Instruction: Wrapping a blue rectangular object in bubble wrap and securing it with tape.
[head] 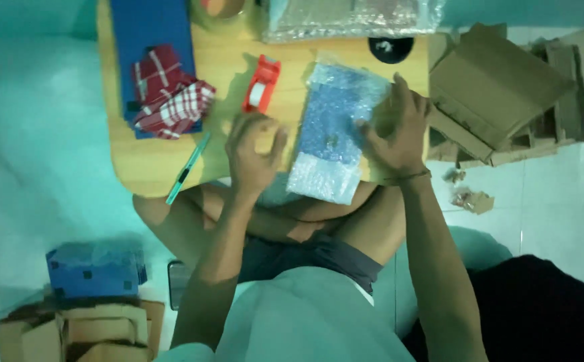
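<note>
Wrapping stage: my right hand [399, 131] presses the bubble-wrapped blue box [335, 131] flat; my left hand [255, 151], half-curled and empty, needs the tape dispenser [262, 84] just beyond it.

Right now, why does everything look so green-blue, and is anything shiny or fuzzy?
Head view: a teal tint washes the floor and low wooden table; the bubble-wrapped parcel catches small glints; the left hand and right hand look slightly soft; the red tape dispenser throws a faint shadow to its left; the corners look dim.
</note>
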